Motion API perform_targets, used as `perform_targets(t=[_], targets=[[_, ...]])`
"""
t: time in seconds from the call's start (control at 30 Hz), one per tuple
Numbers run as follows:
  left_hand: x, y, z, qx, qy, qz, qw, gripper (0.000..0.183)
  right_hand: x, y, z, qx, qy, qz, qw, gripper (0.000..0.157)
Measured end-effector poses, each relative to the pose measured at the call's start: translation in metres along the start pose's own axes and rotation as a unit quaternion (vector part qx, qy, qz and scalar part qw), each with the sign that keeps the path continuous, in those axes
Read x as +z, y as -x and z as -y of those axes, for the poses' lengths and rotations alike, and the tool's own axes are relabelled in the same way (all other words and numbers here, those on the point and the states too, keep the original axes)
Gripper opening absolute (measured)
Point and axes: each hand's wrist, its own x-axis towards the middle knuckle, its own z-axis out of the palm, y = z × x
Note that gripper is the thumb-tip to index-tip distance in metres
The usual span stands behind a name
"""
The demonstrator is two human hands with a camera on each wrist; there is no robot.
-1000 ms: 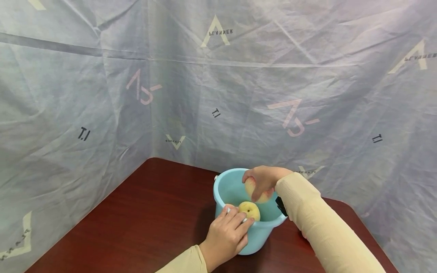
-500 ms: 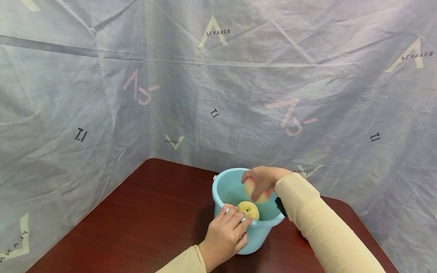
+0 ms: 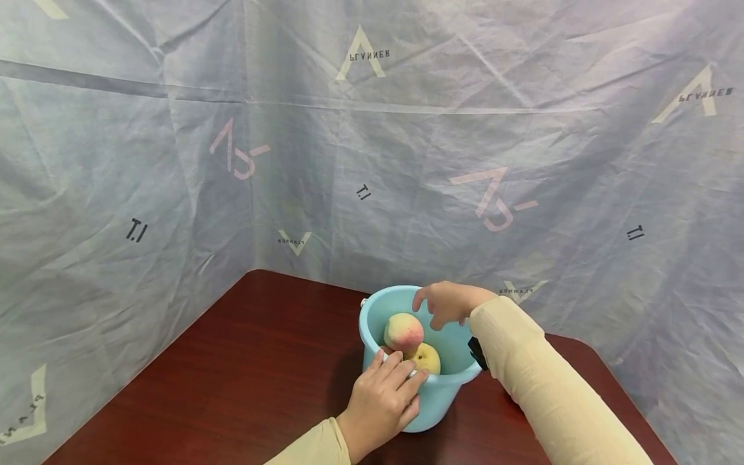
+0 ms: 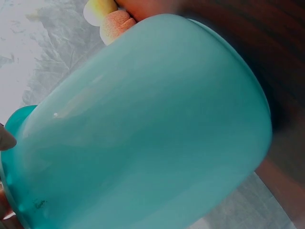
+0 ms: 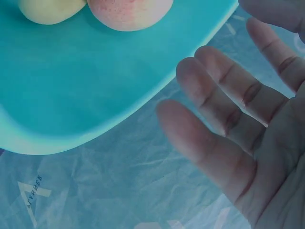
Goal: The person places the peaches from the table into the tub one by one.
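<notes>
A light blue bucket (image 3: 433, 400) stands on the table, filling most of the left wrist view. My left hand (image 3: 380, 400) grips its near rim, fingers hooked over the edge. Inside lie a pink-and-cream peach (image 3: 403, 332) and a yellow round fruit (image 3: 426, 359) with a dark dimple. Another pinkish fruit is mostly hidden behind my left fingers. My right hand (image 3: 447, 303) hovers over the bucket's far right side, empty, its fingers relaxed and spread. In the right wrist view its fingers (image 5: 205, 148) are apart from the peach.
The dark red-brown table (image 3: 244, 374) has grey printed cloth (image 3: 325, 161) hanging behind it. Beyond the bucket, in the left wrist view, an orange-pink fruit (image 4: 116, 26) and a yellow one (image 4: 100, 10) show. A small red thing (image 3: 513, 402) is partly hidden by my right sleeve.
My right hand has let go of the peach, which now rests in the bucket to the left, against the yellow fruit. The left hand keeps its place on the rim.
</notes>
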Motion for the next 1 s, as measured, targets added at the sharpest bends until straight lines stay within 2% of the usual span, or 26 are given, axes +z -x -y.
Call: perform_targets(t=[0.23,0.67,0.83,1.0], targets=[[0.000,-0.001,-0.001,0.000,-0.002,0.000,1.0000,0.035,0.004,0.000,-0.005,0.006,0.001,-0.004,1.000,0.039],[0.000,-0.002,-0.001,0.001,-0.003,-0.005,1.0000,0.034,0.003,0.008,-0.014,0.010,0.002,-0.003,1.000,0.038],[0.000,-0.001,-0.001,0.001,-0.004,-0.001,1.0000,0.034,0.005,0.011,-0.021,0.007,0.006,-0.009,1.000,0.037],[0.000,-0.001,-0.001,-0.001,-0.002,-0.003,1.0000,0.033,0.011,0.014,-0.032,0.024,0.009,-0.016,1.000,0.034]])
